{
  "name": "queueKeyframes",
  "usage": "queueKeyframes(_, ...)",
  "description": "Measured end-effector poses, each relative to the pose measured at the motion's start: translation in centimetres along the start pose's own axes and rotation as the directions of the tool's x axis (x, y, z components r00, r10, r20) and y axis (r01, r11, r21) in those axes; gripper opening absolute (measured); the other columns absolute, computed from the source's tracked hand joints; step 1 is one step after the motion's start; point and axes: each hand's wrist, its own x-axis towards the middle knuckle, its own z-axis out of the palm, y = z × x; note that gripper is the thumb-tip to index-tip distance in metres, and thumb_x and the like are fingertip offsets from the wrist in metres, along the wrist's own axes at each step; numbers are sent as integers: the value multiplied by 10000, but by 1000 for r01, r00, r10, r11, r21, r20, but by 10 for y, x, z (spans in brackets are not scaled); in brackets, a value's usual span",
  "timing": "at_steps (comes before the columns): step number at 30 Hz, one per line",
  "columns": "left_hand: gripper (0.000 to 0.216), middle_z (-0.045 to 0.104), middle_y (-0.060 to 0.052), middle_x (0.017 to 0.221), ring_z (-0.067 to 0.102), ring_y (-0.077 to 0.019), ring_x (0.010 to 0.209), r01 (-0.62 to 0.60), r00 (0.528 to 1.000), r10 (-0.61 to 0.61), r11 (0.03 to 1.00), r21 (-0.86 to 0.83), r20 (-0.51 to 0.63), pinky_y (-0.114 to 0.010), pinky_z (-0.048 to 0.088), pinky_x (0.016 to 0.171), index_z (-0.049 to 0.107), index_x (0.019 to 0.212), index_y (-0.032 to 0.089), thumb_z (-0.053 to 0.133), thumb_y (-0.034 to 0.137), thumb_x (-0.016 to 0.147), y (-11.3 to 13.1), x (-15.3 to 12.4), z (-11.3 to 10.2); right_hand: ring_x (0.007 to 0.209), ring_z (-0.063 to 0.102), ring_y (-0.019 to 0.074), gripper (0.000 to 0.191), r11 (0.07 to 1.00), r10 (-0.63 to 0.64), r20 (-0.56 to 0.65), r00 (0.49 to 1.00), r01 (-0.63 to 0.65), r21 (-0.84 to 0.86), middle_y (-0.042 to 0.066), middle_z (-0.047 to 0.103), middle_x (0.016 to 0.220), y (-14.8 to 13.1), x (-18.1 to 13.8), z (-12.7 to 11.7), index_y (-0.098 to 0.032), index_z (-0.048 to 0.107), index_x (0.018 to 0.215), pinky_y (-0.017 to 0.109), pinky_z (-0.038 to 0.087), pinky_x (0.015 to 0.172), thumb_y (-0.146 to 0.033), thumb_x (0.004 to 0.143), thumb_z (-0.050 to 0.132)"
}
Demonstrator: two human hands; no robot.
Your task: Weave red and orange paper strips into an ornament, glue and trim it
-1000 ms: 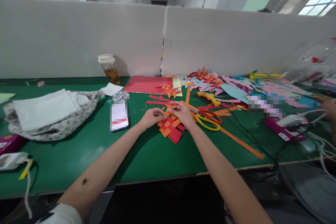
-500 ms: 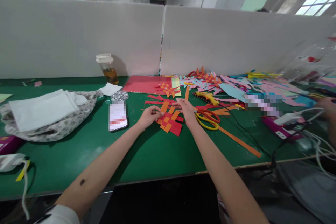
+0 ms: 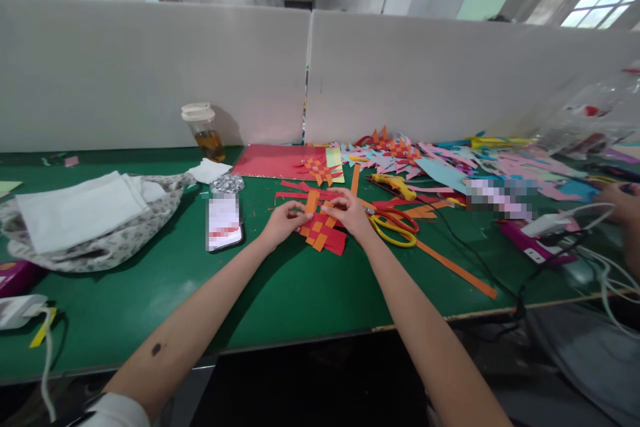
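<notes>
Red and orange paper strips [image 3: 320, 232] are woven into a small checked piece with loose ends, lying on the green table. My left hand [image 3: 287, 221] pinches its left edge between thumb and fingers. At its upper right, my right hand [image 3: 349, 211] has its thumb and fingertips closed on the strips; exactly which strip is hidden. Scissors [image 3: 395, 225] with orange and yellow handles lie just right of my right hand. Beyond my hands, a finished-looking woven paper fish [image 3: 319, 169] rests on red paper sheets [image 3: 270, 161].
A phone [image 3: 225, 221], a lidded cup [image 3: 204, 132] and a cloth bundle [image 3: 100, 220] are on the left. Farther right lie a yellow glue gun [image 3: 394, 187], paper scraps [image 3: 480, 165], a purple power strip [image 3: 535, 245] and cables. Another person's hand [image 3: 623, 207] shows at the right edge.
My right hand has moved left and closed on the upper right part of the woven paper. My left hand keeps its pinch at the left edge.
</notes>
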Motion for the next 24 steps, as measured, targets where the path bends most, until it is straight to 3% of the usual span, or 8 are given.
queueKeyframes(6,308,612,19,633,550,-91,541,41,998,-42,999,30,52,-209,452,523,583,836,170,718,340,617,-3,0,0,624,540,128,491,999,-10,28,1000,9,31,-27,582,682,-4,-1,-1,-223,533,1022,269,416,603,-368,588,710)
queueKeyframes(13,305,621,-4,678,535,-89,568,-51,990,35,993,110,140,-183,393,481,636,746,151,688,427,628,-3,-1,-1,616,537,119,472,996,-45,67,997,39,80,-27,572,667,-5,-3,4,-221,550,1020,261,424,593,-369,600,709)
queueKeyframes(19,315,578,22,591,478,-52,491,36,986,-56,991,127,159,-170,392,475,635,731,135,713,412,603,3,-4,-2,613,536,109,405,994,-60,22,998,58,88,-24,580,679,-6,-2,3,-216,587,956,256,424,599,-366,603,715)
queueKeyframes(24,295,618,1,634,527,-75,536,49,979,-73,991,128,191,-183,427,499,646,740,142,724,389,598,4,-5,-1,615,545,116,396,995,-44,4,999,43,91,-23,588,673,-8,-3,2,-217,598,933,266,431,613,-370,591,726)
